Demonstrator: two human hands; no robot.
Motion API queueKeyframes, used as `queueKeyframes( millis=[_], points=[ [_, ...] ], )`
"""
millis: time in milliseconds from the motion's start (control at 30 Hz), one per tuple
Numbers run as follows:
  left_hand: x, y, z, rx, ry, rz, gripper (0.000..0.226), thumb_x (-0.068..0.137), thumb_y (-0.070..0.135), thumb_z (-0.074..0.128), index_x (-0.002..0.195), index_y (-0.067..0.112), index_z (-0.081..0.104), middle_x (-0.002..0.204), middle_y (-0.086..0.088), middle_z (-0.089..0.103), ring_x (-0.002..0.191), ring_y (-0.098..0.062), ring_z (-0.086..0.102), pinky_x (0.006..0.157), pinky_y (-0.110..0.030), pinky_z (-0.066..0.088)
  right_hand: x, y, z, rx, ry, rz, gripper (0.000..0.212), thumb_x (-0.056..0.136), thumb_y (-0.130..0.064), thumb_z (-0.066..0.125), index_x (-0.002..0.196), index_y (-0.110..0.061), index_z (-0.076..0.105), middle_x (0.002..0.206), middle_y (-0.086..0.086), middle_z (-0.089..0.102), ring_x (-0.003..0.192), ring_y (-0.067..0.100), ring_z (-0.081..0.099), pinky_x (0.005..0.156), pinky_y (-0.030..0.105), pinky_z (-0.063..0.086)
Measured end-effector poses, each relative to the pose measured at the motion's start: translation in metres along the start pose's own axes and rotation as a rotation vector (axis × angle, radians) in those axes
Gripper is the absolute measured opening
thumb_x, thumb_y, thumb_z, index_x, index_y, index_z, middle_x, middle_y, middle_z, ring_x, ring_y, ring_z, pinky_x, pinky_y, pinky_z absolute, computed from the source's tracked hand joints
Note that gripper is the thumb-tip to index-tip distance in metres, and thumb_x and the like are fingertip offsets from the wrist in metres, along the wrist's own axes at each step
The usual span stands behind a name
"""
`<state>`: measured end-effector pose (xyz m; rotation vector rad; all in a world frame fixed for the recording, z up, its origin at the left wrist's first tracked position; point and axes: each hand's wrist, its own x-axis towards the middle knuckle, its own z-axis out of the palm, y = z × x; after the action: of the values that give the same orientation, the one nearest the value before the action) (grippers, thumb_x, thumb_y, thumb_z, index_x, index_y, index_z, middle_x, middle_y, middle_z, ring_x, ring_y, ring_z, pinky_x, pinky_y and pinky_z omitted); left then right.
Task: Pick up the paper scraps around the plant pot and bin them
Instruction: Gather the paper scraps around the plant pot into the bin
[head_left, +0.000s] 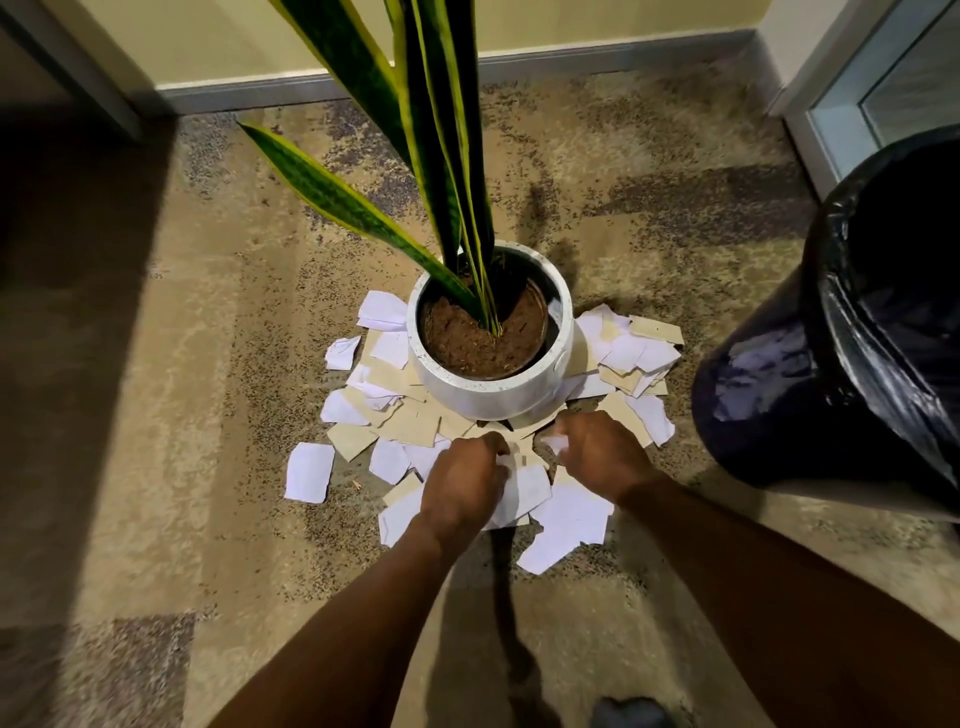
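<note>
A white round plant pot (493, 389) with brown soil and tall green leaves stands on the carpet. Several white and tan paper scraps (405, 431) lie scattered around its left, front and right sides. My left hand (462, 483) is down on the scraps in front of the pot, fingers curled around white paper. My right hand (597, 452) is beside it, a little to the right, fingers closed on a small white scrap. A dark bin (841, 353) lined with a black plastic bag stands to the right.
Beige patterned carpet (182, 364) covers the floor. A wall with grey skirting (260, 93) runs behind the pot. A glass door frame (857, 104) is at the back right. The plant's long leaves (431, 130) rise toward the camera.
</note>
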<state>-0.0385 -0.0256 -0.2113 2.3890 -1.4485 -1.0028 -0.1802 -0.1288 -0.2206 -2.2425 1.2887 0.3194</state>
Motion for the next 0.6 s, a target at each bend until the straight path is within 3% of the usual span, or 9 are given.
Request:
queueKeyframes(
  millis=[100, 233, 367, 500, 600],
  points=[
    [-0.006, 0.011, -0.009, -0.063, 0.045, 0.021, 0.026, 0.091, 0.020, 0.061, 0.117, 0.018, 0.066, 0.116, -0.004, 0.070, 0.098, -0.024, 0.066, 0.076, -0.021, 0.040, -0.003, 0.001, -0.016, 0.044, 0.037, 0.023, 0.026, 0.085, -0.017, 0.063, 0.111, -0.015, 0.063, 0.107, 0.009, 0.069, 0.099, 0.028, 0.065, 0.081, 0.032, 0.052],
    [-0.017, 0.033, -0.028, -0.169, 0.115, 0.022, 0.025, 0.092, 0.019, 0.062, 0.117, 0.019, 0.065, 0.115, -0.001, 0.070, 0.093, -0.019, 0.067, 0.077, -0.023, 0.047, -0.014, -0.003, -0.048, 0.085, 0.081, 0.042, 0.033, 0.086, -0.014, 0.062, 0.119, -0.018, 0.063, 0.110, 0.010, 0.069, 0.101, 0.029, 0.065, 0.083, 0.032, 0.051],
    [-0.027, 0.057, -0.054, -0.235, 0.187, 0.093, 0.024, 0.090, 0.016, 0.063, 0.114, 0.019, 0.066, 0.114, -0.002, 0.071, 0.094, -0.021, 0.068, 0.079, -0.028, 0.053, -0.031, -0.009, -0.083, 0.119, 0.156, 0.050, 0.031, 0.086, -0.013, 0.060, 0.117, -0.014, 0.064, 0.112, 0.013, 0.068, 0.103, 0.032, 0.063, 0.086, 0.034, 0.050],
    [-0.033, 0.090, -0.094, -0.256, 0.270, 0.155, 0.025, 0.089, 0.016, 0.064, 0.113, 0.018, 0.068, 0.108, -0.004, 0.073, 0.086, -0.019, 0.068, 0.070, -0.021, 0.045, -0.052, -0.020, -0.124, 0.079, 0.180, 0.065, 0.025, 0.087, -0.014, 0.054, 0.112, -0.013, 0.060, 0.107, 0.015, 0.067, 0.100, 0.035, 0.062, 0.079, 0.033, 0.049],
    [-0.036, 0.124, -0.130, -0.303, 0.339, 0.209, 0.025, 0.086, 0.015, 0.064, 0.110, 0.018, 0.069, 0.105, -0.005, 0.073, 0.090, -0.022, 0.067, 0.072, -0.022, 0.047, -0.072, -0.030, -0.165, 0.063, 0.338, 0.015, 0.024, 0.088, -0.007, 0.048, 0.110, -0.012, 0.059, 0.103, 0.013, 0.066, 0.096, 0.033, 0.062, 0.076, 0.035, 0.049]
  ],
)
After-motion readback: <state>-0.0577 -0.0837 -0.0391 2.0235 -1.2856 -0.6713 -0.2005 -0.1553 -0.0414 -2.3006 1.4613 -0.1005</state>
